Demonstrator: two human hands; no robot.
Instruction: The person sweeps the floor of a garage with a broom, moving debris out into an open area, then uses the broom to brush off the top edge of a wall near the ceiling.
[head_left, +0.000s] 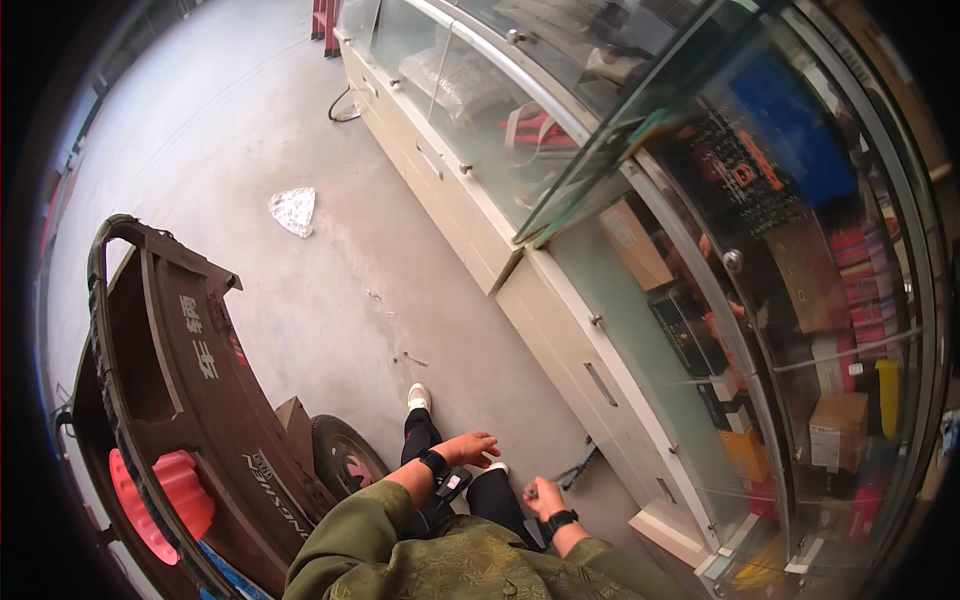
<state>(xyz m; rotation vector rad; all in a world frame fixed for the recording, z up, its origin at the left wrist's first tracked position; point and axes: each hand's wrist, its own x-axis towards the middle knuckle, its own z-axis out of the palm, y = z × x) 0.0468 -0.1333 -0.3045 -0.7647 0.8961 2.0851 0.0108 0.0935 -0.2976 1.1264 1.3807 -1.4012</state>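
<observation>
My right hand (547, 498) is closed around a slender dark tool (576, 472). A small grey end of it shows at the thumb side, and its far end reaches out near the foot of the cabinet; its exact kind is unclear. My left hand (469, 448) hangs in front of my body, fingers loosely spread, with nothing visible in it. Each wrist bears a black strap (433, 462), and a small black device (453, 484) sits by the left one. Below, my legs and light shoes (419, 397) are in stride on the concrete floor (352, 300).
At right runs a glass-fronted display cabinet (592, 320) holding boxes and packages. On the left stands a brown cargo tricycle (225, 420) with a wheel (346, 459) and a red plastic item (180, 495) in its bed. Clear plastic (293, 211) and small debris (415, 359) lie ahead.
</observation>
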